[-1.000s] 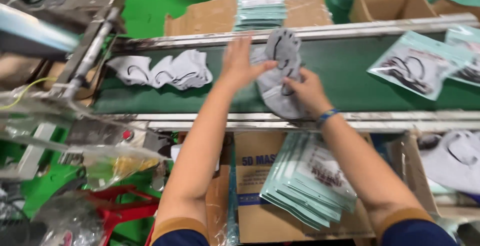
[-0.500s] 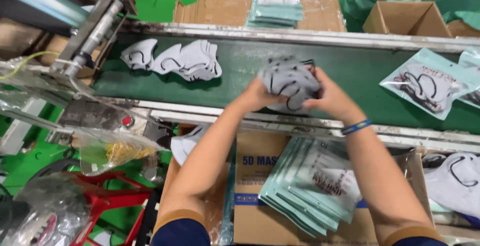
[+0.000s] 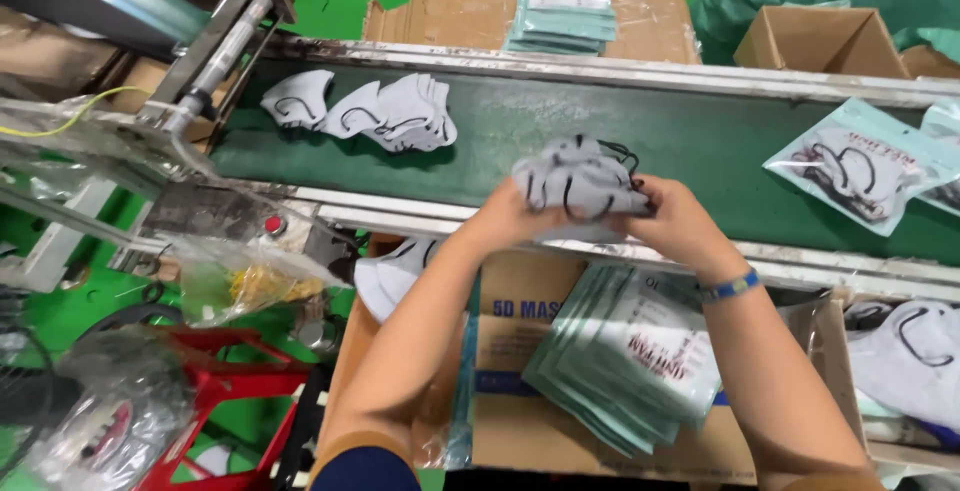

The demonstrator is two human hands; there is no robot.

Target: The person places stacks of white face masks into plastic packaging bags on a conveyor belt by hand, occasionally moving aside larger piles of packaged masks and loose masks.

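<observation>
Green conveyor belt (image 3: 620, 131) runs across the view between two metal rails. Over its near rail, left hand (image 3: 510, 219) and right hand (image 3: 678, 221) are pressed together around a stack of grey masks (image 3: 580, 183), fingers curled onto it. Bare belt lies open on both sides of the stack; loose masks (image 3: 385, 111) sit well apart to the left, a bagged mask pack (image 3: 858, 166) to the right. Half a second ago the hands gripped the stack alike, slightly farther up the belt.
</observation>
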